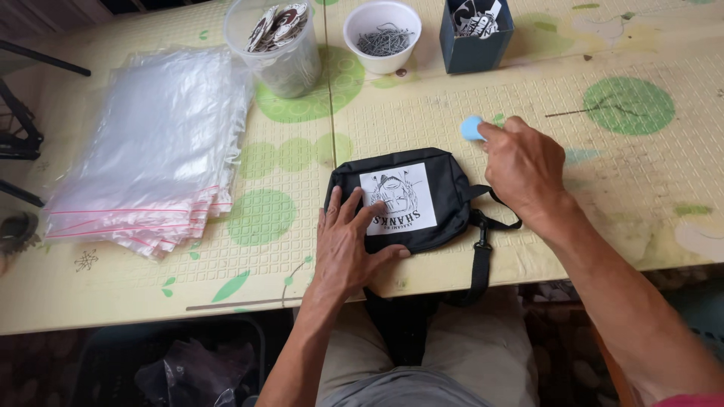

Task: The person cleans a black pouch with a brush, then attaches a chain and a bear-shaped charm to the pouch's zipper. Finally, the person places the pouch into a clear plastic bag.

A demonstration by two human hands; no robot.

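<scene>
Small black bag (422,197) lies flat at the centre of the frame, near the front edge of the worktop (648,203). A white square print with a black drawing faces up on it. Its black strap (480,256) runs off the right end and hangs over the worktop edge.

Left hand (348,245), lower centre: released, palm down, fingers spread, resting on the bag's left part and overlapping the edge of the print. Grasping nothing.

Right hand (524,167), right of centre: fingers drawn together, fingertips pinching or touching a small round light-blue object (471,127) just beyond the bag's upper right corner. Cannot tell whether it is lifted or flat on the worktop.

Left of frame: a stack of clear zip bags (151,151) with red seal strips, well apart from the black bag.

Top of frame, left to right: a clear plastic tub (283,53) holding round printed badges; a white cup (382,36) of small metal pins; a dark blue box (475,34) with black-and-white printed pieces.

Worktop covering is pale yellow with green circles and leaf shapes.
</scene>
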